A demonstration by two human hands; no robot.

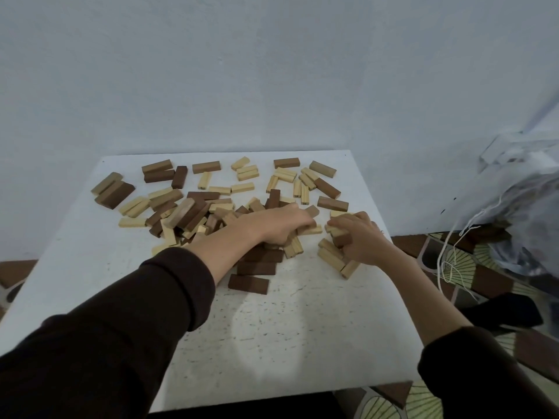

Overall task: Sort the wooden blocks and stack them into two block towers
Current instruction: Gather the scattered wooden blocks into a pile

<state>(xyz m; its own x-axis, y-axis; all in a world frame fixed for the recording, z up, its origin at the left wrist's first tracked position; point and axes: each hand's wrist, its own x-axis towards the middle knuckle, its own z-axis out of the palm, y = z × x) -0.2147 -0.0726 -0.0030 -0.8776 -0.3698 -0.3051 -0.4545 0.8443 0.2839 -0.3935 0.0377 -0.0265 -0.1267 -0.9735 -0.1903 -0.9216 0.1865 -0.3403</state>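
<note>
Several wooden blocks, pale [247, 174] and dark brown [115, 194], lie scattered over the far half of a white table [272, 343]. A heap of mixed blocks [187, 216] sits left of centre. My left hand [279, 223] reaches across the pile and lies palm down on the blocks, its fingertips over a pale block [311, 229]. My right hand [361, 238] grips a small bunch of blocks, a brown one [341, 239] showing under the fingers. Pale blocks [331, 257] lie just below it. A single dark block [248, 284] lies nearest me.
The table stands against a pale blue wall [272, 71]. To the right, off the table, is a clear plastic bag [526, 207] with white string [453, 261] hanging down over a patterned floor [472, 267]. The near half of the tabletop holds no blocks.
</note>
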